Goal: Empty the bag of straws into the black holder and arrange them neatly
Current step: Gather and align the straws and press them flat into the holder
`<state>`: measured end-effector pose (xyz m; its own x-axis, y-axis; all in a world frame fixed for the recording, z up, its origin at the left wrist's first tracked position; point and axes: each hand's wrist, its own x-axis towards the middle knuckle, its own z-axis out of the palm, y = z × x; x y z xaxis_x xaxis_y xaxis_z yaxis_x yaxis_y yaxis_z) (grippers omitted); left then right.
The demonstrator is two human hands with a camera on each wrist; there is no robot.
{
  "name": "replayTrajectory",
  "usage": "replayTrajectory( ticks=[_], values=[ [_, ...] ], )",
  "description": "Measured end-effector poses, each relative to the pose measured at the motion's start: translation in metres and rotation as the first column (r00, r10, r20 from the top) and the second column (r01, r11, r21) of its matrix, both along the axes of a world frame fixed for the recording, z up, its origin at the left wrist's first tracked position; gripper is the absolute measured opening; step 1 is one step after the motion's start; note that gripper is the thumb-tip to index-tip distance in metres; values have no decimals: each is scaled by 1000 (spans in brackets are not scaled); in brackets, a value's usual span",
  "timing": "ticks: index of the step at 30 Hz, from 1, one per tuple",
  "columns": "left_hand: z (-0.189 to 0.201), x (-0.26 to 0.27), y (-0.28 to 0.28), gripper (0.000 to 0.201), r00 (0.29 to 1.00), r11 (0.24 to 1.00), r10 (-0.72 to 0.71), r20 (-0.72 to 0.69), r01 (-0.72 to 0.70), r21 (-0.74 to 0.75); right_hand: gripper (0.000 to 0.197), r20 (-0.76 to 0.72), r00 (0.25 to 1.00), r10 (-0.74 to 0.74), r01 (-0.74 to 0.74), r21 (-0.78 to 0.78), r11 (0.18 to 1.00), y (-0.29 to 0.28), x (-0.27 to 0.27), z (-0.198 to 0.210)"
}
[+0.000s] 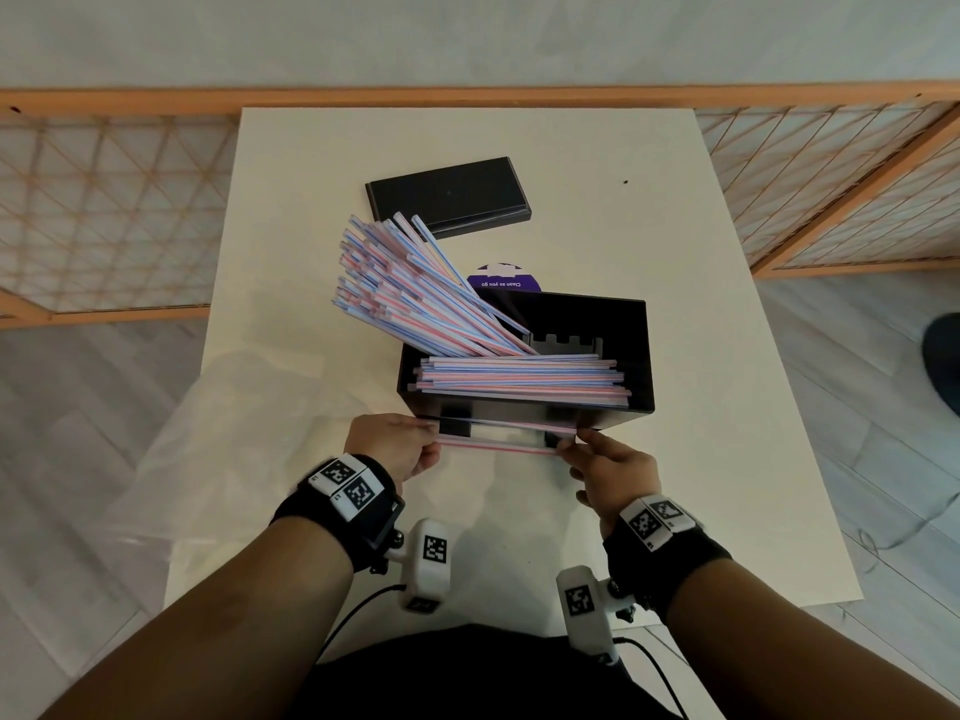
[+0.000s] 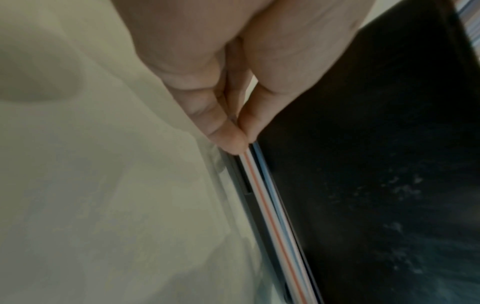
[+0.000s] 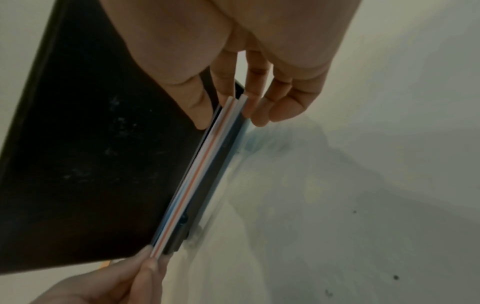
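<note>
The black holder stands open in the middle of the white table. Striped straws lie flat inside it, and a loose bunch leans out over its far left corner. At the holder's front slot a few straws lie level. My left hand pinches their left ends between thumb and finger. At the opposite ends my right hand holds them between thumb and fingers. The empty clear bag lies to the left.
The holder's black lid lies flat behind the holder. A purple round label shows just behind the holder. Wooden lattice screens flank the table. A dark object sits on the floor at the right.
</note>
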<state>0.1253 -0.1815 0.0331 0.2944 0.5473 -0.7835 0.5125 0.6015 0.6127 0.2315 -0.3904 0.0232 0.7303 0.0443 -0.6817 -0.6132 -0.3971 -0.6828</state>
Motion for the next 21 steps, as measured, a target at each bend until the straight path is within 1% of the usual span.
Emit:
replayTrajectory(
  ticks=[7,12,15,17,19,21],
  values=[
    [0,0,0,21,1000,1000,8,7,-8,-20,15,42,999,-7,6,15,1000,2,1,2],
    [0,0,0,18,999,999,-3,36,4,-45,23,20,999,-41,40,48,998,6,1,5],
    [0,0,1,20,999,999,-12,39,13,-38,25,-44,997,-65,68,89,994,7,1,7],
    [0,1,1,21,999,999,-19,38,20,-33,20,-88,995,-39,49,117,992,7,1,12],
    [0,1,0,20,999,999,-27,39,28,-30,7,-115,993,28,-11,140,990,8,1,16],
    [0,1,1,18,999,999,-23,45,25,-33,4,-118,987,107,-87,164,983,9,0,19]
  ],
)
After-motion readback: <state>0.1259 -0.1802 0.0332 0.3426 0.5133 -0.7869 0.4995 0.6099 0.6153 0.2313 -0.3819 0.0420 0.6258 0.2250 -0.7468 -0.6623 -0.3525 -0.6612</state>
